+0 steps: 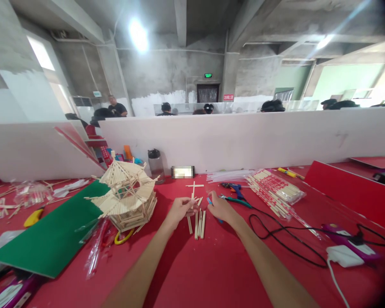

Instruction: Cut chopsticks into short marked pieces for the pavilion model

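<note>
My left hand (181,209) is closed in a pinch on a thin wooden stick (193,193) that points away from me. Its far end meets a crosswise stick (199,185), and I cannot tell whether they are joined. To the right, my right hand (222,208) is wrapped round a slim blue tool (209,200) whose kind is mostly hidden by the fingers. Several short wooden sticks (200,224) lie side by side just below both hands. On the left stands a tiered pavilion model (128,192) built of wooden sticks.
A blue glue gun (239,191) and teal-handled pliers (237,201) lie right of my hands. Beyond are packs of sticks (274,192), a black cable (285,235) and a purple power strip (353,244). A green board (54,231), bottle (155,164) and white partition (227,137) surround the red table (205,278).
</note>
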Tool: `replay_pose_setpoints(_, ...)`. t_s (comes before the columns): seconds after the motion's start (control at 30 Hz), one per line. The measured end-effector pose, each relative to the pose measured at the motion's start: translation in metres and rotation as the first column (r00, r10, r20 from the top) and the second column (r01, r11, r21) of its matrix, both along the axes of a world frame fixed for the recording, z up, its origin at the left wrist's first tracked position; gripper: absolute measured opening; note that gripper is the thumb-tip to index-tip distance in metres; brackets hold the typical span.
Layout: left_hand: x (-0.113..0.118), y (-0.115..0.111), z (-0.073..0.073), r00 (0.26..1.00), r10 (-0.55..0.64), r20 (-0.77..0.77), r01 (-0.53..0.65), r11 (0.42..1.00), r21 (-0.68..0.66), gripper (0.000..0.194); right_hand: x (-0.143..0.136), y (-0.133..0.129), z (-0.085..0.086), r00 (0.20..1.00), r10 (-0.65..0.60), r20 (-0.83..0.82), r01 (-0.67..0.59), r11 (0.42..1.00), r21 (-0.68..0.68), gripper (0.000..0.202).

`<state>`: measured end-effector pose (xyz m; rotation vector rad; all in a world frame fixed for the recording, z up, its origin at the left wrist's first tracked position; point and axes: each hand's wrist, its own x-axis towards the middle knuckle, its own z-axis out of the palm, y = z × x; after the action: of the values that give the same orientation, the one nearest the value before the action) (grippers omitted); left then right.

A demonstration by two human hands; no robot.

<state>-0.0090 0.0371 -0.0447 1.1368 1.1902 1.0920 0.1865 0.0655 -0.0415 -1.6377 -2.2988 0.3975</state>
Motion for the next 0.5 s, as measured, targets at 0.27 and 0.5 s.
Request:
replay_pose_setpoints(0.27, -0.0007, -0.0002, 0.0002, 0.998, 0.024, 0.06, -0.023, 1.0, -0.007, 0.031, 0.0014, 0.0074, -0.0072, 0.999, -0.005, 0.053, 0.001, 0.997, 0.073, 0.028)
replay_pose_setpoints(0.5, -0.0004, 0.001, -0.0021, 0.996, 0.03, 0.088, -0.031, 0.999, 0.013, 0.035, -0.0004, 0.0074, -0.0062, 0.998, 0.02, 0.053, -0.026, 0.992, 0.122, 0.033)
